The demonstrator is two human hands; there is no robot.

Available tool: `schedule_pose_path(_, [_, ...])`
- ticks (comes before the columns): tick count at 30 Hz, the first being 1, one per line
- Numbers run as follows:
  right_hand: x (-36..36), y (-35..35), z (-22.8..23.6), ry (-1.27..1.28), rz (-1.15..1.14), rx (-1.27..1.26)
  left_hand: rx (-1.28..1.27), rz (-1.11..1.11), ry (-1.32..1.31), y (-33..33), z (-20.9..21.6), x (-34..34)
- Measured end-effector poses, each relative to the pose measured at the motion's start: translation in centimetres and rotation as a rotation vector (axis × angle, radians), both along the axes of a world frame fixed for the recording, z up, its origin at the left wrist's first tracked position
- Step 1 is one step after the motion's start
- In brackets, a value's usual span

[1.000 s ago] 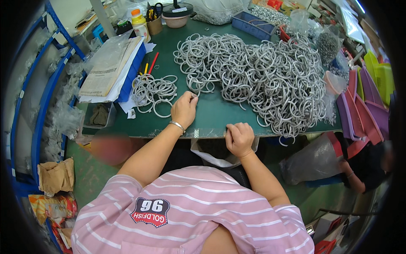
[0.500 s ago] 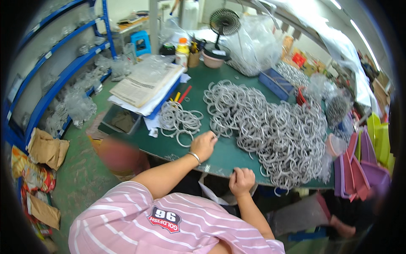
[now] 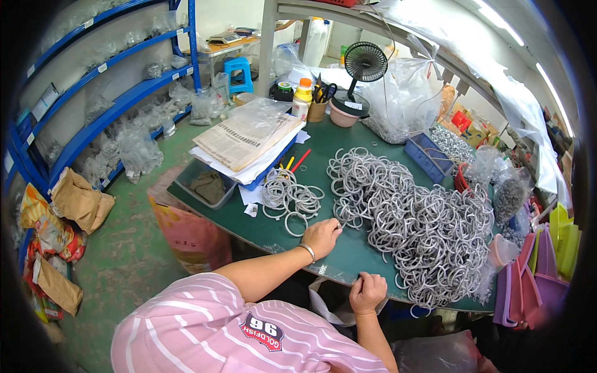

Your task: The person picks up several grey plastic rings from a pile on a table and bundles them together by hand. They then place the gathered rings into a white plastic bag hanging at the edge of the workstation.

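My left hand (image 3: pixel 322 237), with a bangle at the wrist, rests at the near part of the green tabletop (image 3: pixel 283 239). Its fingers are closed, and whatever they may hold is too small to make out. Just left of it lies a small group of grey metal rings (image 3: pixel 292 194), one ring apart at the near side. By the table's front edge my right hand (image 3: pixel 368 293) is curled into a fist, its contents hidden. A large heap of grey rings (image 3: pixel 429 233) spreads to the right of both hands, touching neither.
Newspapers (image 3: pixel 245 144) lie on a stack at the left, beside a plastic bin (image 3: pixel 208 188). Behind stand a bottle (image 3: pixel 301 99), a small fan (image 3: pixel 365 62) and a blue tray (image 3: pixel 428 156). Purple and pink bins (image 3: pixel 522 280) line the right edge; blue shelves (image 3: pixel 118 99) stand left.
The whole view has shifted, so the table and both hands appear lower and farther right. Both hands stay closed in nearly the same places relative to the table.
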State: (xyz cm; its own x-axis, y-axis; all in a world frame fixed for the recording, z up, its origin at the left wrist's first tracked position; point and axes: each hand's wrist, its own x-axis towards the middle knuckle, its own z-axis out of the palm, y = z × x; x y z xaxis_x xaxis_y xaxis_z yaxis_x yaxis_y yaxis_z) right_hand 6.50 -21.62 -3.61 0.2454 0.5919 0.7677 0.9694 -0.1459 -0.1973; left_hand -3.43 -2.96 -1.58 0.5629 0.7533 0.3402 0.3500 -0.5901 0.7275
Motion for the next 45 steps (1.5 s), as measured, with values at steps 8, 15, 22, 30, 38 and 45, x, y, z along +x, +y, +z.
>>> schedule_pose_path(8, [0.42,0.01,-0.23,-0.063,-0.016,-0.003,-0.006,-0.003,0.023,-0.07,0.19,0.22])
schedule_pose_path(15, [0.43,0.08,-0.38,-0.068,-0.014,0.015,0.03,-0.009,0.003,0.05,0.0,0.15])
schedule_pose_path(22, [0.66,0.17,-0.25,-0.056,0.006,-0.016,0.022,-0.01,0.008,0.14,0.2,0.03])
schedule_pose_path(30, [0.51,-0.1,-0.36,-0.048,-0.009,-0.019,-0.003,-0.017,0.049,0.05,0.37,0.28])
schedule_pose_path(38, [0.48,-0.19,-0.42,-0.032,0.017,0.001,0.023,-0.022,0.051,0.05,0.2,0.37])
schedule_pose_path(45, [0.6,-0.22,-0.07,-0.041,0.033,-0.003,0.027,-0.022,0.058,0.15,0.08,0.51])
